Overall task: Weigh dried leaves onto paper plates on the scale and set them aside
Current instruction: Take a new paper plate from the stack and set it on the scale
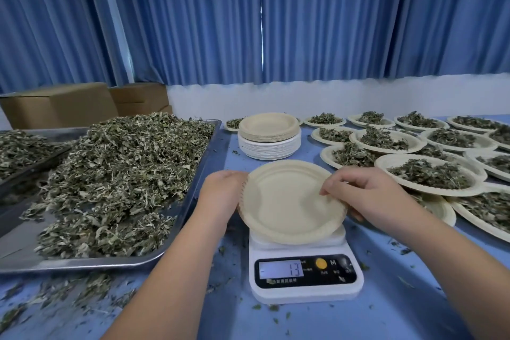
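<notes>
Gripping paper plate point(287, 201) on scale point(305, 294): left hand point(220, 189) curled round rim, right hand point(367, 196) pinching rim.

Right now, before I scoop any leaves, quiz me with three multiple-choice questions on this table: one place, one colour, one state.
1. The tray of leaves lies: A right of the scale; B left of it; C on the floor.
2. The curtains are: A red; B white; C blue.
3. The plate gripped by the left hand and right hand is: A empty; B heaped with leaves; C torn.
B: the tray sits at the scale's left. C: blue folds hang behind. A: its surface is bare.
</notes>
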